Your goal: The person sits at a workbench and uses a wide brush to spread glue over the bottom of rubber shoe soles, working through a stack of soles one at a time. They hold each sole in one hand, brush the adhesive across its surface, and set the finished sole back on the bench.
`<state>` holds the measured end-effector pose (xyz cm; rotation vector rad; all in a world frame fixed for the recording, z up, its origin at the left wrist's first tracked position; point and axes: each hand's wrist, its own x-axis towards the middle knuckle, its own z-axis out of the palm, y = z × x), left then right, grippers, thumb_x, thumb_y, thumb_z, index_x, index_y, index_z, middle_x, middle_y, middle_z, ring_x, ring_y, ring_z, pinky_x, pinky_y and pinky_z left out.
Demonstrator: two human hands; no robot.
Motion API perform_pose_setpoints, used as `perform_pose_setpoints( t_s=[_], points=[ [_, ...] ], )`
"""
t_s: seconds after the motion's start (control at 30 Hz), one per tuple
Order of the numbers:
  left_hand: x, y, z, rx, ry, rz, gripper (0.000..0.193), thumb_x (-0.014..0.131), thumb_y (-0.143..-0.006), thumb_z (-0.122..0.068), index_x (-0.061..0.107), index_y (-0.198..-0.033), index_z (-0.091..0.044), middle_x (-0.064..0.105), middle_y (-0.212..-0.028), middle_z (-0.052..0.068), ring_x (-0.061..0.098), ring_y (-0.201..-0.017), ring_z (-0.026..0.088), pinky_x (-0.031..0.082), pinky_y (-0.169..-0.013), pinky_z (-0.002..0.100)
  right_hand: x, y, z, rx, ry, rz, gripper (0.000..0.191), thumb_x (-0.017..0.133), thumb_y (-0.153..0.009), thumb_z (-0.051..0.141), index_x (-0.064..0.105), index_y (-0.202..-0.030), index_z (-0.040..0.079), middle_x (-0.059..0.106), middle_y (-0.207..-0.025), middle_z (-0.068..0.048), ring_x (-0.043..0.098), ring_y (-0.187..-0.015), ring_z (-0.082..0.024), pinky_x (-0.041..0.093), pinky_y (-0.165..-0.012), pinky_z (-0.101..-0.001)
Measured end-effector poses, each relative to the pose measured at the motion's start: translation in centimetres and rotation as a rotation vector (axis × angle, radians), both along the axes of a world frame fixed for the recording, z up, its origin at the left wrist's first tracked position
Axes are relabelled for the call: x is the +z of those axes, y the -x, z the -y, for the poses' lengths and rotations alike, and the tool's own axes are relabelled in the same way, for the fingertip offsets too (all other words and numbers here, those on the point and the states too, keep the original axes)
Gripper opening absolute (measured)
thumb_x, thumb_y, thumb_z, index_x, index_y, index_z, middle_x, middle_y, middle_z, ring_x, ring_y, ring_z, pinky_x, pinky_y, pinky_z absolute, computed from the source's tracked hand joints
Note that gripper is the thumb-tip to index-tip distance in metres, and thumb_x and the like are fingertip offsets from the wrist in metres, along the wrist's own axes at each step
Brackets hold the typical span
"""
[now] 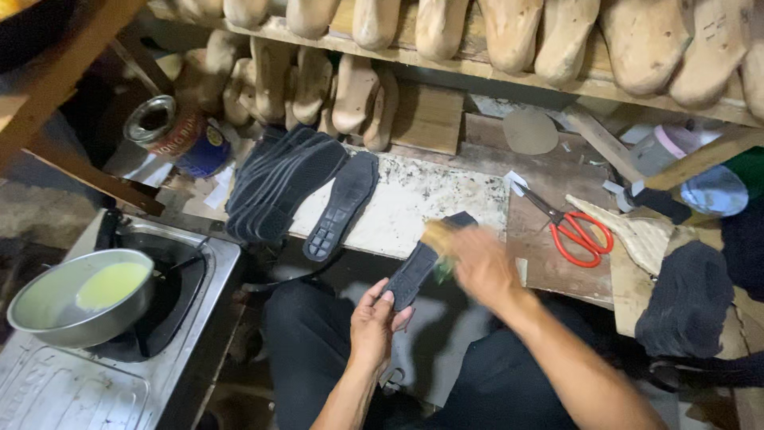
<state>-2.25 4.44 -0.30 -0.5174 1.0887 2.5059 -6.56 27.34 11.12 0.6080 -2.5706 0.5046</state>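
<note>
My left hand point(374, 322) grips the near end of a black shoe sole point(420, 264), holding it up over my lap. My right hand point(477, 267) is blurred with motion and holds a brush with a pale wooden handle point(439, 236) against the sole's far part. A fanned stack of black soles point(274, 187) lies on the worktop point(422, 207) to the left, with a single sole point(342, 205) tread-up beside it.
A metal bowl of yellowish glue point(79, 295) sits on a gas stove point(119, 358) at the left. A tin can point(175, 135) stands behind it. Red-handled scissors point(573, 231) lie at the right, near dark material point(688, 299). Wooden shoe lasts point(557, 36) fill the shelf above.
</note>
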Motion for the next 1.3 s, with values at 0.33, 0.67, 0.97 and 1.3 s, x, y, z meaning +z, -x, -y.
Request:
perform_pose_setpoints(
  t_s=[0.33,0.67,0.97,1.3],
  points=[
    [1.9,-0.3,-1.7,0.015,-0.083,-0.027,0.045,0.053,-0.101,-0.018,0.052,-0.144,-0.006,0.069,-0.125,0.010,0.070,-0.102,0.017,0.059,-0.087,0.035,1.1,-5.0,4.5,-0.187,0.216,0.339,0.021,0.074,-0.087,0.027,0.075,-0.099,0.010,0.069,-0.083,-0.010,0.069,-0.077,-0.029,0.053,-0.065,-0.0443],
    [4.3,-1.4,-1.8,0.002,-0.368,0.039,0.064,0.035,-0.102,-0.051,0.046,-0.146,-0.006,0.066,-0.129,0.013,0.065,-0.113,0.021,0.053,-0.099,0.038,0.3,-9.3,6.3,-0.038,0.385,0.368,0.028,0.074,-0.085,0.024,0.075,-0.104,0.005,0.075,-0.087,-0.011,0.072,-0.074,-0.024,0.056,-0.065,-0.0356],
    [3.5,0.0,-1.0,-0.105,-0.237,-0.047,0.040,0.049,-0.106,-0.021,0.055,-0.139,0.000,0.069,-0.123,0.010,0.068,-0.107,0.019,0.054,-0.100,0.042,-1.1,0.4,-3.4,-0.708,0.144,0.433,0.043,0.080,-0.091,0.041,0.076,-0.087,-0.001,0.073,-0.081,-0.019,0.070,-0.073,-0.030,0.053,-0.069,-0.0406],
    [6.4,-0.7,1.9,-0.136,0.822,-0.935,0.029,0.070,-0.084,0.006,0.073,-0.112,0.001,0.049,-0.153,0.023,0.044,-0.145,0.037,0.041,-0.112,0.042,3.1,0.3,-3.1,-0.403,0.775,0.364,0.022,0.075,-0.090,0.023,0.076,-0.097,0.002,0.074,-0.084,-0.005,0.064,-0.073,-0.007,0.052,-0.064,-0.0285]
  ],
)
